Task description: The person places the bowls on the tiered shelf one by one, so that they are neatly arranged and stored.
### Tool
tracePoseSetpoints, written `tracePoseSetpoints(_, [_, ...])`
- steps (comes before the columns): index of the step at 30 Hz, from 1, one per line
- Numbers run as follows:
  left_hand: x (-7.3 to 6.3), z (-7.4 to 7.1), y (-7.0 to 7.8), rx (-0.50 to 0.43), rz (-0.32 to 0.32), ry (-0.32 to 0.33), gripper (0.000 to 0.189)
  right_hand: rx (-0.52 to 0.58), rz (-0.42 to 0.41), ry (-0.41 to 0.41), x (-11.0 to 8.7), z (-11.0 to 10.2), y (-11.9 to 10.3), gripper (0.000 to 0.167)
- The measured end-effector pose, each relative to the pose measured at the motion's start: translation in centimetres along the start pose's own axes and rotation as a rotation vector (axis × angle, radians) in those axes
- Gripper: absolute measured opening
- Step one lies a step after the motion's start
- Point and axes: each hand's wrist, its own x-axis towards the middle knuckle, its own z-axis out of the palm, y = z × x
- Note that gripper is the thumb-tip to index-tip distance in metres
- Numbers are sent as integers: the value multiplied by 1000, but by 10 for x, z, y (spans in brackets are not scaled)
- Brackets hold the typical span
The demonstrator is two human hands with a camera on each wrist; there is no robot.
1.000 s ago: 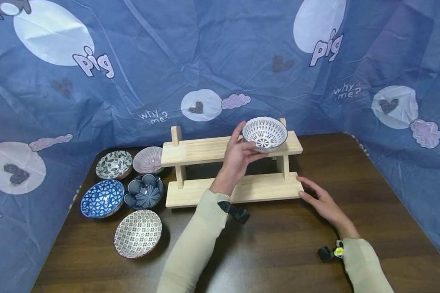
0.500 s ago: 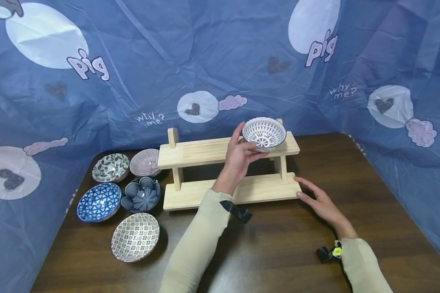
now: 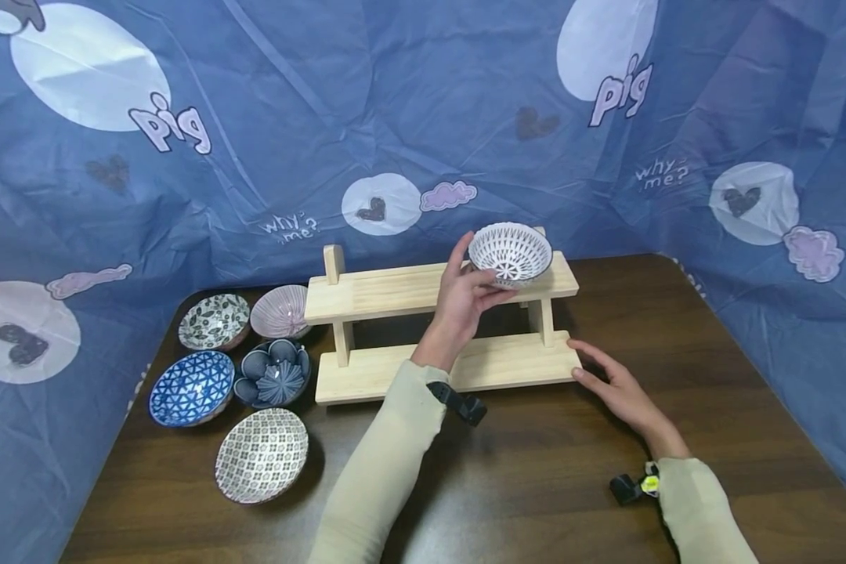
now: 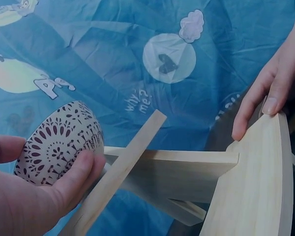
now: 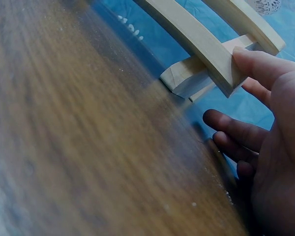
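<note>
My left hand (image 3: pixel 460 299) holds a small white bowl with dark markings (image 3: pixel 511 252), thumb and fingers around its side. The bowl appears over the right part of the upper board of a two-tier wooden shelf (image 3: pixel 388 288), tilted with its inside toward the head view. Its patterned outside (image 4: pixel 54 142) shows in the left wrist view. At the right end of the lower board (image 3: pixel 507 360), my right hand (image 3: pixel 616 392) holds the corners between thumb and index finger. The other fingers hang loosely below the board in the right wrist view.
Several bowls stand left of the shelf: a green leaf-patterned one (image 3: pixel 215 321), a pink one (image 3: pixel 280 310), a blue one (image 3: pixel 192 388), a dark petal-shaped one (image 3: pixel 273 373) and a grey-patterned one (image 3: pixel 262 456). Blue printed cloth (image 3: pixel 423 117) hangs behind the brown table (image 3: pixel 536 486).
The head view has shifted slightly. My left hand with the bowl stays over the upper board almost in place, and the right hand keeps to the lower board's end.
</note>
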Motion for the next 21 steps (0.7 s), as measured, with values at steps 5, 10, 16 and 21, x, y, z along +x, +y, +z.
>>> tracePoseSetpoints(5, [0, -1, 0, 43, -23, -12, 76, -5, 0, -1, 0, 0, 0, 55])
tracePoseSetpoints(10, [-2, -4, -1, 86, -37, -26, 77, -5, -7, 4, 1, 0, 1, 55])
tracePoseSetpoints(16, [-7, -10, -2, 103, -5, -21, 79, -7, -6, 8, 1, 2, 2, 54])
tracePoseSetpoints(21, [-14, -18, 0, 93, 16, -17, 78, -16, -18, 15, 1, 1, 4, 53])
